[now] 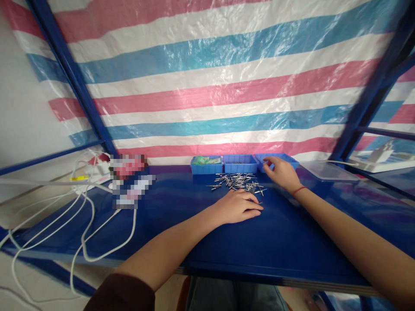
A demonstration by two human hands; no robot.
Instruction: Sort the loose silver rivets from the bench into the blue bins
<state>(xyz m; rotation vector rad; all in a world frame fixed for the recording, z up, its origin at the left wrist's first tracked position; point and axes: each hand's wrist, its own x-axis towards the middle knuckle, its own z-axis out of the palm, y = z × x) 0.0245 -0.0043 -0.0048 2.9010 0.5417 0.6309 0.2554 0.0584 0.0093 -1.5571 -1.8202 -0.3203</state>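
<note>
My left hand (241, 207) lies palm down on the blue tabletop, fingers stretched forward and a little apart. A thin metal piece shows by its fingertips; whether they touch it I cannot tell. Just beyond the hand is a loose pile of slim metal blind rivets (235, 180). My right hand (282, 173), with a red cord at the wrist, hovers at the front of the right blue bin (292, 161). Its thumb and forefinger are bent with a gap between them, and I make out nothing held there. The hand hides part of that bin.
The middle blue bin (241, 167) has small metal pieces inside; the left blue bin (207, 168) holds green packets. A clear plastic lid (327, 170) lies at the right. White cables (92, 233) loop over the table's left side. A striped sheet (207, 95) hangs behind.
</note>
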